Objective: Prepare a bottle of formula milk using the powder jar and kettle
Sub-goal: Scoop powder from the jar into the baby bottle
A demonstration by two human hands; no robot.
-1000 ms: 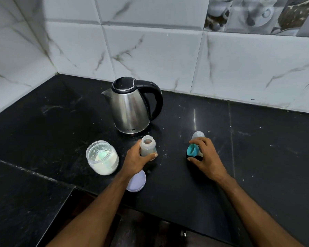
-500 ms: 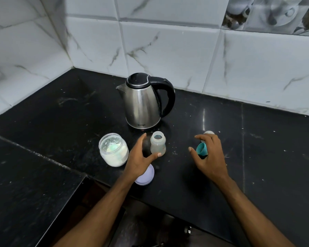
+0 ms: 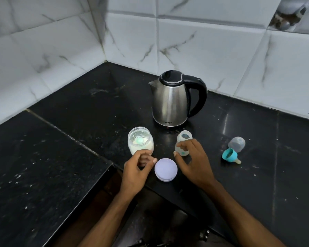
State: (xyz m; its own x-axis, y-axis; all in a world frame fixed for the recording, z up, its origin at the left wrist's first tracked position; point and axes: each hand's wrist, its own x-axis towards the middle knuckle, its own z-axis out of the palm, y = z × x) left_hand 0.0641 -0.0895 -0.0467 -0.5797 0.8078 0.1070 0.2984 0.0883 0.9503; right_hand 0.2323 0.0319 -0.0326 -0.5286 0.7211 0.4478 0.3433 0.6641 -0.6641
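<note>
Right hand (image 3: 194, 163) wrapping the open bottle (image 3: 183, 143), left hand (image 3: 137, 168) loosely curled, empty, just before the powder jar (image 3: 140, 140), kettle (image 3: 173, 100) behind, lid (image 3: 166, 169) between hands on desk (image 3: 257, 184)

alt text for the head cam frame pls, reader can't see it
On a black counter, the right hand holds a small open baby bottle while the left hand reaches toward an open powder jar, whose lilac lid lies between the hands. A steel kettle stands behind; a teal teat ring and clear cap lie to the right.
</note>
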